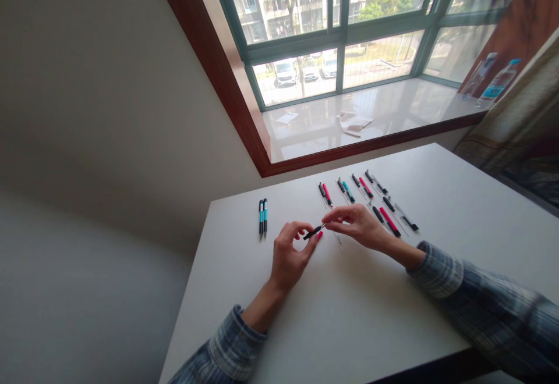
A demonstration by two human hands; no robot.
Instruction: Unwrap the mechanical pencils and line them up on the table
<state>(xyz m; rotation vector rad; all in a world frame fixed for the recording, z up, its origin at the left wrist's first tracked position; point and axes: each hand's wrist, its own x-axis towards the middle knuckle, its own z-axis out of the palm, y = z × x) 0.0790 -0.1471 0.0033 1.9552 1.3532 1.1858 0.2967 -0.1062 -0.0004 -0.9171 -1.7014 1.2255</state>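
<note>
My left hand is closed, with thumb and fingers pinching a black pen barrel part above the table. A red pen piece shows by the left thumb tip; whether the hand grips it too I cannot tell. My right hand is closed in a pinch on a small silvery piece at the upper right end of the black part. Too small to name, it lines up with that part. Beneath the right hand, a thin clear refill lies on the table.
Two assembled blue-and-black pens lie side by side on the white table, left of my hands. Disassembled pens, including a red barrel and a teal barrel, lie in groups behind and right. Beyond the table is a window sill.
</note>
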